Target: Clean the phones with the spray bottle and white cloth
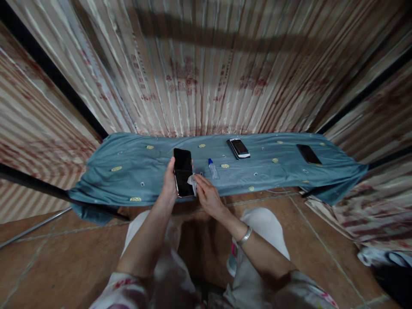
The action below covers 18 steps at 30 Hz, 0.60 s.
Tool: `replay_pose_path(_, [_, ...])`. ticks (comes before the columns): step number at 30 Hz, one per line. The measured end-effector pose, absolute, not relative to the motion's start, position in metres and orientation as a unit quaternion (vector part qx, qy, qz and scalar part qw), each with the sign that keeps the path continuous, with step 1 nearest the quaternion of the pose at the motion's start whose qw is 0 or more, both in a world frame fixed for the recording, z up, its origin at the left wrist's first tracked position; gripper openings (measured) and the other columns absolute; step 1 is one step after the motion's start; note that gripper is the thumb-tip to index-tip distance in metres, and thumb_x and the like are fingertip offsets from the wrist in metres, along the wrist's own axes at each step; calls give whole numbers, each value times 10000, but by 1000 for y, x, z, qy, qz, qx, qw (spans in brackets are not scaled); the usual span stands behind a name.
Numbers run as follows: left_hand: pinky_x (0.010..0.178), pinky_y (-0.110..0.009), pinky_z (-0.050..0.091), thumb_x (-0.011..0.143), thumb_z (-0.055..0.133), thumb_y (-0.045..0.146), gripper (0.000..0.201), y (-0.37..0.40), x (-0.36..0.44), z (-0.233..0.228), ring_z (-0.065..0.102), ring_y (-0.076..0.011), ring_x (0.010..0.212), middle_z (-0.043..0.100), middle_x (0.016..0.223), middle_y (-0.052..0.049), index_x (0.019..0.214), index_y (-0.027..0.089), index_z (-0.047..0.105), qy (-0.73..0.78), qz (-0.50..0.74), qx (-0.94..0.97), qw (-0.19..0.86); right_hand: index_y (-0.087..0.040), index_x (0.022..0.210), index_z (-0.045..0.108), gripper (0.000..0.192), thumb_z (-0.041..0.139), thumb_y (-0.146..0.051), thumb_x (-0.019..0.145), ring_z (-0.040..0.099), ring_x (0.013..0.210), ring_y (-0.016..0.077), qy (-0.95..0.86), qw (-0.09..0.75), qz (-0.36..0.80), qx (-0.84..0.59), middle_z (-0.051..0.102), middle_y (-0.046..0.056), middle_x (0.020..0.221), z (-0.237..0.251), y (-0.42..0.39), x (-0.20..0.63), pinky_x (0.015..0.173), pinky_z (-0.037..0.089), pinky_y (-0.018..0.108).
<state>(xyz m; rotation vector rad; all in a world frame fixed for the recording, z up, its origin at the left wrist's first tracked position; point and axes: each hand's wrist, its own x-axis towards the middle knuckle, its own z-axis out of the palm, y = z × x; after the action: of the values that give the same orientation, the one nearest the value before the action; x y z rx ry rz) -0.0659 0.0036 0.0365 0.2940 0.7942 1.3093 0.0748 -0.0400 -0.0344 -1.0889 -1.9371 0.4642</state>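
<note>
A dark-screened smartphone [183, 165] is gripped along its left edge by my left hand [169, 180], above the front part of the cloth-covered table. My right hand [208, 195] pinches a whitish wipe [192, 182], which touches the lower right part of the phone's screen. The fingers of my left hand behind the phone are mostly hidden. Just right of the phone, a small clear bottle with a blue cap [213, 169] lies on the cloth.
A blue-green patterned cloth [167, 139] covers the long narrow table. Stacked phones [238, 148] lie right of the bottle, and another dark phone [309, 154] lies near the right end. Pleated curtains [206, 86] hang behind and at the sides. Dark poles [61, 73] flank the table.
</note>
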Motion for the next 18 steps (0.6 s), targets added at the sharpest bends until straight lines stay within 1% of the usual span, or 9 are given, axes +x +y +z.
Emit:
replay_pose_path(3, [641, -295, 584, 968, 455, 494, 541, 1, -62, 36, 708, -188, 621, 763, 777, -95, 1179, 56, 692, 358, 583, 129, 718, -150, 1446, 541, 476, 318, -211, 1029, 576, 1310, 246, -772, 428, 165, -440, 610, 166, 1412, -33, -38, 74, 1140, 460, 450])
replay_pose_path(5, [673, -309, 594, 983, 410, 498, 569, -1, -60, 37, 724, -203, 651, 759, 756, -99, 1173, 42, 694, 361, 572, 123, 727, -131, 1437, 547, 472, 320, -199, 1028, 555, 1323, 253, -778, 427, 141, -438, 596, 178, 1419, -29, -38, 74, 1144, 452, 459])
replay_pose_path(7, [658, -318, 597, 985, 385, 516, 601, -2, -58, 38, 722, -210, 637, 753, 734, -104, 1156, 32, 697, 369, 551, 115, 740, -122, 1421, 561, 463, 323, -196, 1031, 533, 1333, 258, -791, 427, 121, -422, 591, 184, 1417, -24, -39, 74, 1142, 451, 466])
replay_pose_path(10, [626, -315, 595, 993, 359, 511, 603, -4, -56, 38, 715, -207, 612, 747, 711, -100, 1139, 34, 698, 384, 538, 110, 742, -140, 1417, 566, 454, 324, -185, 1035, 535, 1310, 240, -814, 424, 113, -381, 615, 162, 1387, -18, -42, 74, 1120, 472, 446])
replay_pose_path(13, [653, -317, 603, 994, 366, 513, 593, -4, -53, 34, 732, -217, 663, 748, 720, -102, 1120, 43, 704, 392, 542, 116, 734, -166, 1457, 526, 468, 328, -175, 1033, 520, 1322, 241, -833, 412, 121, -349, 602, 154, 1413, -16, -45, 74, 1118, 474, 460])
replay_pose_path(16, [664, -328, 608, 960, 388, 624, 676, -5, -47, 31, 743, -239, 704, 753, 748, -126, 1091, 48, 716, 391, 536, 122, 738, -180, 1509, 459, 500, 330, -164, 1026, 475, 1377, 246, -846, 396, 124, -334, 562, 157, 1464, -16, -45, 74, 1150, 442, 483])
replay_pose_path(18, [682, -343, 615, 968, 329, 649, 723, -7, -42, 31, 748, -249, 735, 758, 766, -134, 1107, 56, 718, 386, 536, 123, 741, -172, 1532, 420, 521, 324, -150, 1021, 450, 1405, 239, -852, 391, 115, -329, 540, 155, 1489, -18, -44, 75, 1174, 418, 477])
